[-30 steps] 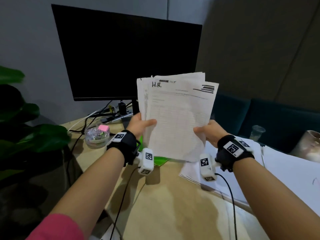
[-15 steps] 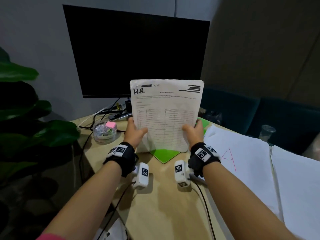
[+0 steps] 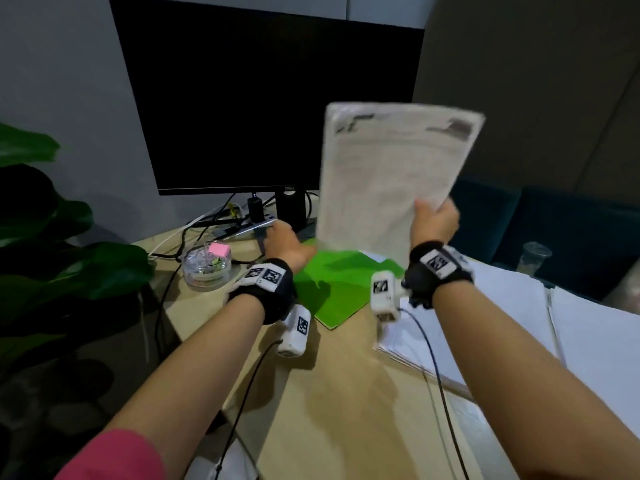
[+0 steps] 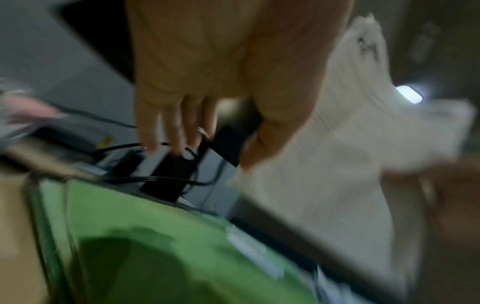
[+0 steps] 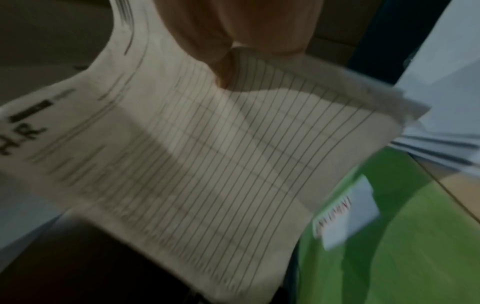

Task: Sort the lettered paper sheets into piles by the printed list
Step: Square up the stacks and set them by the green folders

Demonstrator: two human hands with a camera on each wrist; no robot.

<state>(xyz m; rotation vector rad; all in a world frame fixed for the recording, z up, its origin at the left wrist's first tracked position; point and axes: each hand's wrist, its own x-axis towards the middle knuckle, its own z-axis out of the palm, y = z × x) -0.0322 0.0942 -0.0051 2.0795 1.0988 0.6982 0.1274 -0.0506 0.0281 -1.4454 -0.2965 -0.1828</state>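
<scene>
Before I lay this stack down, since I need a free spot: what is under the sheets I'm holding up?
Under the raised sheets lies a green folder bearing a white label; the folder's far edge is covered by them.

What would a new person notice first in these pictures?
The right hand holds a stack of printed sheets upright in front of the dark monitor. Below it a bright green folder lies on the desk, where the open left hand reaches.
</scene>
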